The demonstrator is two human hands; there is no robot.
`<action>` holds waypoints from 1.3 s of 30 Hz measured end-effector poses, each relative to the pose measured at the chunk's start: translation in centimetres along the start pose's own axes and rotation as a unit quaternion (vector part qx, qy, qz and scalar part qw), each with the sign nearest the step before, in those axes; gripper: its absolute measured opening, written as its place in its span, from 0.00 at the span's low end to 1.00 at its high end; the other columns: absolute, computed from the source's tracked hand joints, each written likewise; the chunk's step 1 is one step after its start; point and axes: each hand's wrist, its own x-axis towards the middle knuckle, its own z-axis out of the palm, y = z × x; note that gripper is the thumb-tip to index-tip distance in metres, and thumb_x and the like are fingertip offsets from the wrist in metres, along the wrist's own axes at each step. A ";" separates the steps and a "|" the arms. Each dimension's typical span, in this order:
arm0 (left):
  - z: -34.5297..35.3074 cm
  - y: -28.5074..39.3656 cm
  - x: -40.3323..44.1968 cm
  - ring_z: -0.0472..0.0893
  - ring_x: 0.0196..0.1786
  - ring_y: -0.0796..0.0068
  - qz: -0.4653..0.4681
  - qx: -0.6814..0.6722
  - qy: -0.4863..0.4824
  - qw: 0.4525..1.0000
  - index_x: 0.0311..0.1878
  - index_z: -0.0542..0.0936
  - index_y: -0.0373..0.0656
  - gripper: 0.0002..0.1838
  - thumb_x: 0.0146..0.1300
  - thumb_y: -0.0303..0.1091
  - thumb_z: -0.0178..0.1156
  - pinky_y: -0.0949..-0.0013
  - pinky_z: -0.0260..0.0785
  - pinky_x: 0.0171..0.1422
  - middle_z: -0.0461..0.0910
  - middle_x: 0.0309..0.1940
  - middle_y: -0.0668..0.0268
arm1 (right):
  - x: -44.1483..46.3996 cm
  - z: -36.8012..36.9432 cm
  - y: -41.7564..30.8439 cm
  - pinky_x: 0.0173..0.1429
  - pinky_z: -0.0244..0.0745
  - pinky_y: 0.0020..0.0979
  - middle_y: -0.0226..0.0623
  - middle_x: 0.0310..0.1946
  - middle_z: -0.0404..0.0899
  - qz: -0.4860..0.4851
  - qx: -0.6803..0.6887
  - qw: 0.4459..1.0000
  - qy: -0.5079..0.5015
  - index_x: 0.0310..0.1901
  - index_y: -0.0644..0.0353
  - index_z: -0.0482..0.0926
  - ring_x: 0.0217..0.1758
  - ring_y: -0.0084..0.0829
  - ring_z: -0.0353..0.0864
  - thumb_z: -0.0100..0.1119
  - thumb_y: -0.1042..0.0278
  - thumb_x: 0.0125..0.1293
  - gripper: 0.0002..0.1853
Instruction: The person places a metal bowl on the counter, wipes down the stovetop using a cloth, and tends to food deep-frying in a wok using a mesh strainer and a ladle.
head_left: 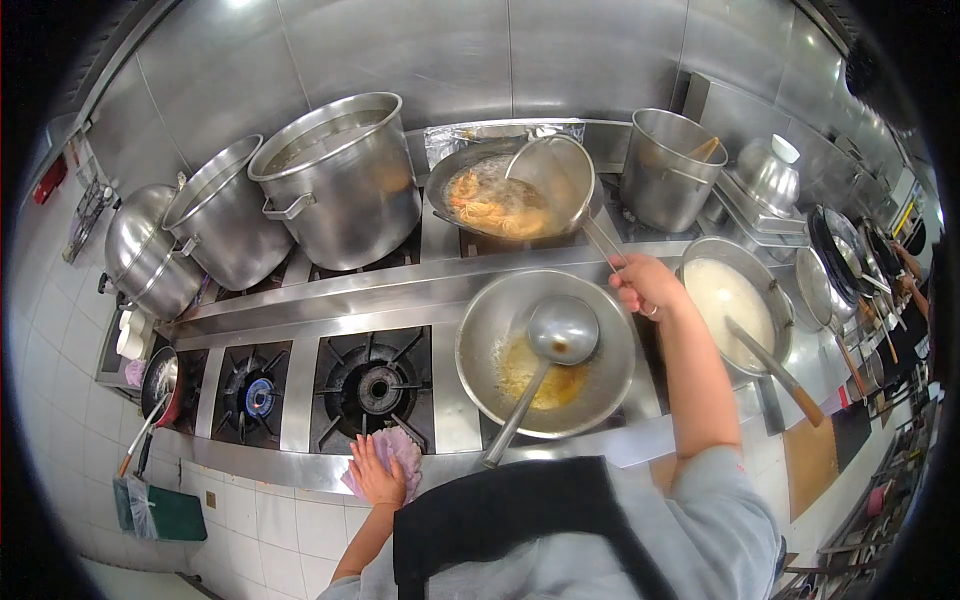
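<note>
My right hand [648, 285] is closed around the handle of a wire strainer [558, 172]. The strainer's bowl is tilted over the right side of a back wok [460, 160], where orange prawns [490, 207] lie in steaming liquid. My left hand [377, 472] lies flat, fingers stretched, on a purple cloth [405, 455] at the stove's front edge. Between my hands sits a large front wok [480, 345] with yellowish oil in its bottom. A ladle [562, 330] rests inside it, its handle reaching over the front rim.
Tall stockpots [345, 200] stand along the back left, and another pot [672, 175] is at the back right. A lit burner [258, 397] shows a blue flame on the left. To the right, a pan [780, 320] holds pale liquid and a long-handled ladle [775, 370].
</note>
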 end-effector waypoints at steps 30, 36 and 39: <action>0.3 -0.2 0.1 0.48 0.74 0.55 -0.002 0.014 -0.012 1.000 0.68 0.59 0.42 0.33 0.59 0.41 0.51 0.47 0.36 0.74 0.55 0.70 0.58 | -4.5 0.6 -1.5 0.13 0.57 0.21 0.32 0.26 0.68 -0.058 0.082 0.994 -0.051 0.61 0.68 0.54 0.12 0.16 0.58 0.43 0.79 0.58 0.27; 0.5 -0.4 0.1 0.48 0.74 0.55 -0.002 0.005 -0.008 1.000 0.67 0.59 0.43 0.33 0.59 0.41 0.51 0.47 0.37 0.73 0.55 0.70 0.58 | -3.8 2.3 -1.7 0.13 0.58 0.21 0.30 0.26 0.68 -0.070 0.051 0.994 -0.066 0.62 0.68 0.54 0.12 0.16 0.58 0.42 0.79 0.58 0.27; 0.6 -0.5 0.0 0.48 0.74 0.55 -0.001 0.012 -0.003 1.000 0.67 0.59 0.43 0.33 0.58 0.41 0.52 0.47 0.38 0.73 0.55 0.70 0.58 | -4.1 2.8 -1.6 0.13 0.58 0.22 0.30 0.26 0.68 -0.071 0.055 0.992 -0.089 0.62 0.68 0.53 0.12 0.16 0.59 0.42 0.79 0.58 0.28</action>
